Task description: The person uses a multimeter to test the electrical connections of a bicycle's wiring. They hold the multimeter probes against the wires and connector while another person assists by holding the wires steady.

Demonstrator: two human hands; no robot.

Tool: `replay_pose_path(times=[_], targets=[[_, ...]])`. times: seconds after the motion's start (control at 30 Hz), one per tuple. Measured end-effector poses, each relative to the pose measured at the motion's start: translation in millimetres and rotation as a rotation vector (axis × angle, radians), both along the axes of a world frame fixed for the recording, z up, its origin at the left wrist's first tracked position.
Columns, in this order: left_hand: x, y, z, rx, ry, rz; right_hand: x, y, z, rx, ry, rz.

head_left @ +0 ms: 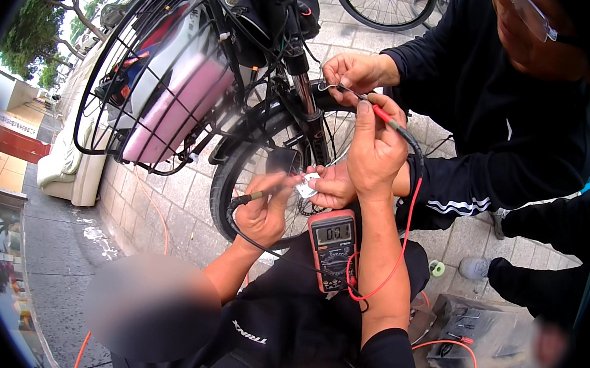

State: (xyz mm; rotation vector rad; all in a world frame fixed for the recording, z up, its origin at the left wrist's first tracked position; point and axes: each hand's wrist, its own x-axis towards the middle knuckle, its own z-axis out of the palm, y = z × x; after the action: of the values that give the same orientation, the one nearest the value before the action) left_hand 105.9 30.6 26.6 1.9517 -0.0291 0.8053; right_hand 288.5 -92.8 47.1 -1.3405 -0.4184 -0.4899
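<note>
My left hand (264,209) grips the black probe (249,197), its tip end pointing at a small white connector (306,185). Another person's hand (336,185) holds that connector beside the front wheel; whether the probe touches it I cannot tell. Higher up, my right hand (378,149) is closed on the red probe (386,117), angled toward a thin wire with a small dark connector (343,88). The person's other hand (350,73) pinches that wire. A red-and-black multimeter (333,249), display lit, lies by my right forearm over my legs, with both probe leads plugged in.
An electric bike's front wheel (221,182) and loaded wire basket (108,113) stand ahead. The other person, in black sleeves (439,184), crouches at right. A tool tray (486,334) sits lower right; orange cord (152,198) crosses the paving. A round blur covers the lower left.
</note>
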Motion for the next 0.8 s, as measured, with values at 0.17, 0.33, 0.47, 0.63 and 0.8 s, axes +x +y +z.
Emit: replay_pose_path(times=[0.17,0.33,0.47,0.63,0.8], targets=[[-1.3,2.1,-1.9,0.036,0.006,0.008,-0.9,-0.5,2.2,-0.017,-0.001,0.010],[-0.7,1.4,-1.8,0.023,-0.004,-0.004,1.4,2.4,1.9,0.026,-0.028,-0.032],[0.5,-1.5,1.8,-0.019,-0.013,-0.012,-0.2,3.0,4.2,0.039,-0.009,-0.032],[-0.1,-1.8,1.8,-0.018,-0.029,-0.018,-3.7,5.8,5.4,0.099,0.046,-0.009],[4.9,0.6,-2.6,0.028,-0.047,0.026,1.4,4.9,6.6,0.111,-0.019,-0.009]])
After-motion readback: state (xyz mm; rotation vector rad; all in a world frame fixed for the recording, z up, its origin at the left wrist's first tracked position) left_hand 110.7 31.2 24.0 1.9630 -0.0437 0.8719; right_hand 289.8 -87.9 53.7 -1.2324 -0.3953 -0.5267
